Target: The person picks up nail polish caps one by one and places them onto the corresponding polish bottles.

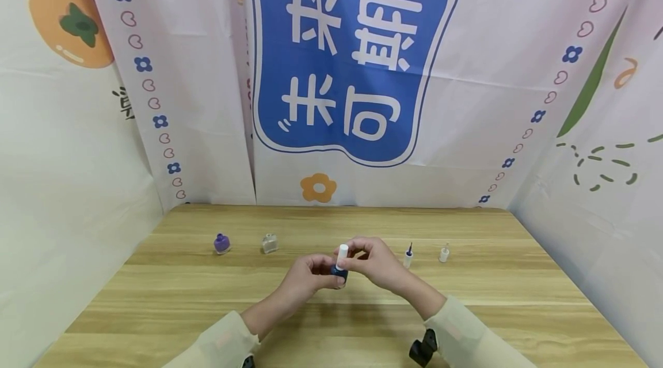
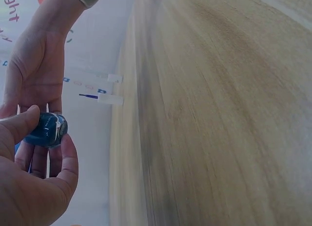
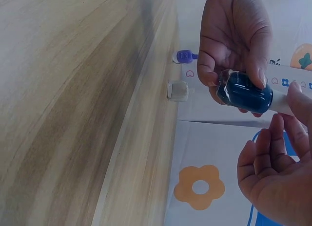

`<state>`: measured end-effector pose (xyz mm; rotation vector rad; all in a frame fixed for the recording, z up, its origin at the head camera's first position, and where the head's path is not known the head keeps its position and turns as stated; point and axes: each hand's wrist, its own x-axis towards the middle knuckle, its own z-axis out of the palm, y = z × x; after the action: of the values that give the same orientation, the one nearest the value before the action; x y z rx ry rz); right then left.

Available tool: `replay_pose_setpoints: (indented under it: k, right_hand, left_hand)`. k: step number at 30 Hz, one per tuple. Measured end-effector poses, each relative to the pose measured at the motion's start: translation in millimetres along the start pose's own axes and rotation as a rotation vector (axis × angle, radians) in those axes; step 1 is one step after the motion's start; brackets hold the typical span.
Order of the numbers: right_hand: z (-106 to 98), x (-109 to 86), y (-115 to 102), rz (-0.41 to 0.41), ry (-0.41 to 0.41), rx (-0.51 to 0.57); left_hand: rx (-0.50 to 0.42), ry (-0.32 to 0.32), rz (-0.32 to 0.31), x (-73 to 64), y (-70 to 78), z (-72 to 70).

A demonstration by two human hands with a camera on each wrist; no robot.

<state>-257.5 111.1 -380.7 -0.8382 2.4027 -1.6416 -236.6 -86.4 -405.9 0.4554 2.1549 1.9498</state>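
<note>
Above the table a dark teal nail polish bottle with a white cap is held between both hands. My left hand grips the glass body, thumb on one side and fingers on the other. With thumb and fingers my right hand pinches the white cap, which sits on the bottle's neck. In the right wrist view, that hand's other fingers are loosely bent. Whether the cap is screwed tight cannot be seen.
On the wooden table, an uncapped purple polish bottle and a clear one stand at left. Two white caps stand at right with brushes pointing up, one purple-tipped, one pale. A printed curtain hangs behind.
</note>
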Motion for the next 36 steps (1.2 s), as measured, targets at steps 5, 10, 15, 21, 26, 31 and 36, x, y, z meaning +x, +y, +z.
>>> replay_pose_setpoints:
  k: [5,10,15,21,26,31,36]
  right_hand:
    - [0,0.3,2,0.0,0.01,-0.002]
    - [1,-0.4,1,0.01,0.041,0.008]
    - [1,-1.5,-1,0.02,0.075,0.002]
    - [2,-1.6,-2,0.02,0.095,-0.009]
    - [4,-2.3,-5,0.028,0.117,-0.012]
    - [6,-5.6,-19,0.029,0.146,-0.041]
    - [6,-11.3,-41,0.022,0.164,-0.057]
  left_hand:
    - [-0.001,0.002,0.004,-0.4,0.5,0.3]
    - [-0.007,0.01,-0.002,-0.5,1.4,0.6]
    - [-0.024,0.013,-0.009,-0.9,2.1,0.8]
    - [-0.027,0.013,-0.006,-1.2,2.7,1.0]
    - [-0.006,0.029,-0.004,0.0,2.9,1.8]
    - [0.016,0.04,0.006,1.9,4.3,1.3]
    - [0.015,0.037,0.007,4.0,5.0,0.1]
